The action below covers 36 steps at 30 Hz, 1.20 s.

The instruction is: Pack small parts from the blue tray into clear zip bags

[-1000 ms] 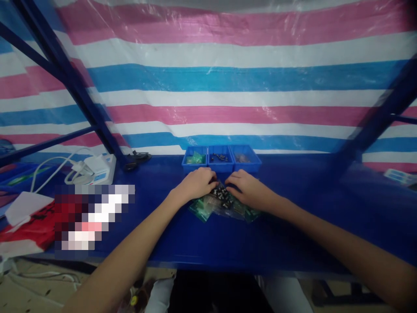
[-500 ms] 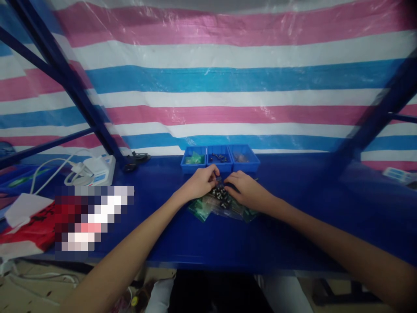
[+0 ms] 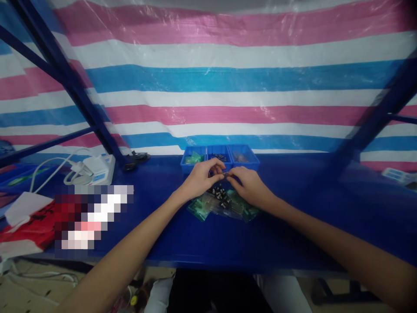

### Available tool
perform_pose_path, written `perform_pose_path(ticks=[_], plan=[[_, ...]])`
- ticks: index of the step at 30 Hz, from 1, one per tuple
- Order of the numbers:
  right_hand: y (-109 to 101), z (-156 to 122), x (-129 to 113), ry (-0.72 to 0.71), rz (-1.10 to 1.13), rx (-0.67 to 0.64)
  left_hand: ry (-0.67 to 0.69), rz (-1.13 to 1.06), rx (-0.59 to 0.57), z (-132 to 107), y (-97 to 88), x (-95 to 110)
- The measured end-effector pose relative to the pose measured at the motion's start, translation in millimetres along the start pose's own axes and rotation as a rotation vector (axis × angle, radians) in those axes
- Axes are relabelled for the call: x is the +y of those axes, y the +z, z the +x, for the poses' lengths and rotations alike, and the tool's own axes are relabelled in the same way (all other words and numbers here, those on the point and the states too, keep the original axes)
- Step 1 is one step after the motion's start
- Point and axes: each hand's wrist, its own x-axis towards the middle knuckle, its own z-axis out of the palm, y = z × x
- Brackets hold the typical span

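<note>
My left hand and my right hand meet fingertip to fingertip above the blue table. Thumb and fingers of each are closed in a pinch at a tiny object, too small to name. Just below them lies a heap of small black parts with shiny ends, like screws. Around the heap are a green plastic packet on the left, a clear bag in front and more green packets on the right, partly under my right hand.
Behind my hands stand three joined blue bins: green packets left, dark small parts in the middle, brownish contents right. At left are a white power strip with cables, a red bag and a black object. Blue frame posts rise on both sides.
Both hands have moved up slightly off the black parts, fingertips now closer together. More of the heap and the right green packets shows.
</note>
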Motion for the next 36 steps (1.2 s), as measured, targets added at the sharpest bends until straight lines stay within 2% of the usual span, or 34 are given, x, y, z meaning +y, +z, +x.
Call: perform_pose_path(ticks=[4,8,15,20,25,28,31,36], plan=[[-5.2,2.8,-3.7,0.125,0.115,0.055,0.099,0.188,0.02,-3.0,-1.3,0.9],[-9.4,4.7,-4.8,0.234,0.299,0.087,0.14,0.363,-0.038,-7.7,-2.3,4.2],[-7.2,4.0,-4.0,0.312,0.488,0.063,0.129,0.413,-0.044,-8.1,-2.3,6.9],[-7.1,3.9,-3.4,0.35,0.523,0.036,0.153,0.447,-0.055,-8.0,-2.5,7.5],[-3.9,3.2,0.2,0.336,0.544,0.025,0.179,0.459,-0.042,-7.6,-1.6,7.4],[-0.3,1.8,0.3,0.332,0.559,0.061,0.184,0.473,-0.014,-6.9,-0.8,6.4],[-0.3,0.7,-3.8,0.325,0.54,0.109,0.178,0.499,0.012,-6.6,-0.8,5.6],[-5.7,0.4,-14.5,0.251,0.459,0.086,0.141,0.496,0.027,-7.3,-1.3,6.9]])
